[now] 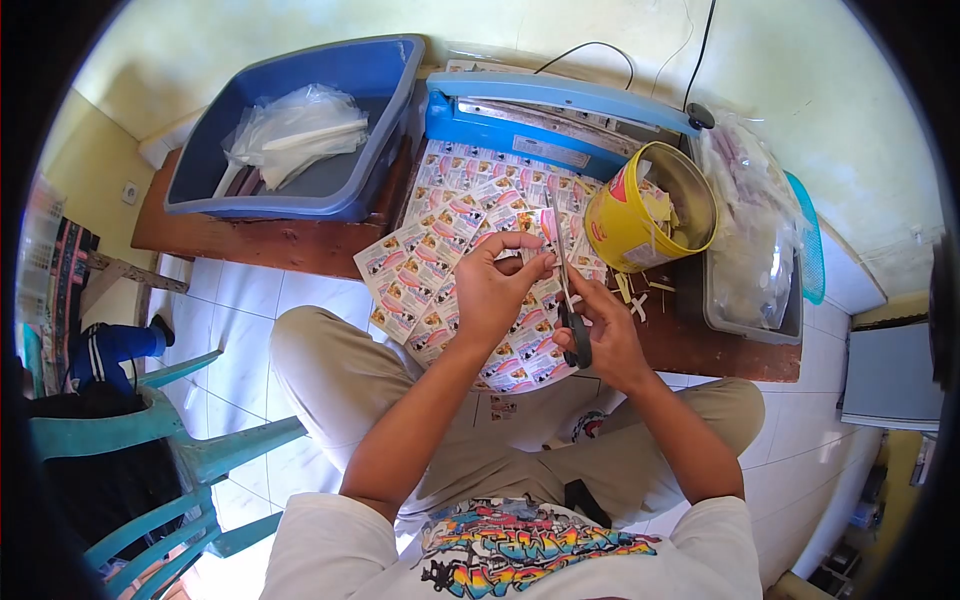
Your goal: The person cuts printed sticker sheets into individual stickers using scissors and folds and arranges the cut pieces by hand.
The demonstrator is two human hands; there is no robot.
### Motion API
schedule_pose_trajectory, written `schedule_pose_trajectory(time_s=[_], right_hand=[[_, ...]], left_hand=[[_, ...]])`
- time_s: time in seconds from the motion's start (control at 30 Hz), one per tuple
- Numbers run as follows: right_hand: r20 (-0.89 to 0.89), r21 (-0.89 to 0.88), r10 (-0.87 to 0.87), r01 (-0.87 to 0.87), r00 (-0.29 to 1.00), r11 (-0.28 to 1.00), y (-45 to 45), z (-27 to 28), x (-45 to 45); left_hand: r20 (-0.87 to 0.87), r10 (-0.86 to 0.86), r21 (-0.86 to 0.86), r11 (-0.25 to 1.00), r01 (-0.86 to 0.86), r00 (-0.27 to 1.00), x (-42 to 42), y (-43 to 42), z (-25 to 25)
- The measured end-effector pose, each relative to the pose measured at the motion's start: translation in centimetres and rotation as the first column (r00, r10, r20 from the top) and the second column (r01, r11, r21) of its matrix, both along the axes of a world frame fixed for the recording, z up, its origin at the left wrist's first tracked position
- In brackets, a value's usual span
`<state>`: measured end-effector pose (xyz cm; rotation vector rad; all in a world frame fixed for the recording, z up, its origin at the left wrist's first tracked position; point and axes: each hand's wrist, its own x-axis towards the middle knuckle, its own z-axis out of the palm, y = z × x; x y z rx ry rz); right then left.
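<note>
Printed sheets [405, 275] spread beneath both hands, from nine o'clock of the left hand [492, 285] round to twelve. That hand's thumb and forefinger come together just beside the blades; whether they pinch a slip, I cannot tell. The scissors [566, 285] lie at its three o'clock, long axis toward twelve, handles gripped by the right hand [608, 335]. A yellow tub [622, 228] stands at their two o'clock.
</note>
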<state>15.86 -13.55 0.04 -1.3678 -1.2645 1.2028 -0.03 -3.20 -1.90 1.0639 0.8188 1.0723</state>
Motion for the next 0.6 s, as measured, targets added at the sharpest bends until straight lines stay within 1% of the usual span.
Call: schedule_pose_trajectory(time_s=[0.07,0.13,0.27,0.33,0.37,0.43,0.47,0.53,0.6], right_hand=[[0.004,0.007,-0.001,0.001,1.0,1.0,-0.03,-0.05,0.02],[-0.024,0.004,-0.002,0.002,1.0,1.0,-0.01,-0.29,0.07],[-0.068,-0.003,-0.008,0.007,0.998,1.0,-0.06,-0.31,-0.08],[-0.101,-0.037,-0.031,0.028,0.994,0.999,-0.06,-0.45,-0.06],[-0.101,-0.037,-0.031,0.028,0.994,0.999,0.0,-0.45,0.06],[0.002,-0.012,-0.013,0.013,1.0,1.0,0.14,-0.45,0.37],[0.002,-0.012,-0.014,0.014,1.0,1.0,0.12,-0.48,0.36],[0.01,0.032,-0.007,0.007,1.0,0.999,0.09,-0.56,0.32],[-0.013,0.025,-0.006,0.006,1.0,1.0,0.02,-0.5,0.2]], left_hand=[[0.016,0.011,0.004,1.0,-0.011,1.0,0.05,-0.04,-0.01],[-0.024,0.009,0.001,1.0,-0.009,1.0,0.0,-0.05,0.22],[-0.003,0.01,-0.001,1.0,-0.01,1.0,0.03,-0.08,0.11],[-0.042,-0.027,-0.011,1.0,0.027,0.999,-0.07,-0.04,0.15],[-0.042,-0.027,-0.011,1.0,0.027,0.999,-0.03,-0.06,0.07],[-0.057,-0.029,0.0,1.0,0.029,0.998,0.07,-0.12,-0.2],[-0.057,-0.03,0.0,1.0,0.03,0.998,0.01,-0.02,0.0],[-0.018,0.023,-0.014,1.0,-0.023,1.0,-0.2,0.33,0.47],[-0.019,0.028,0.001,1.0,-0.028,0.999,-0.3,0.47,0.27]])
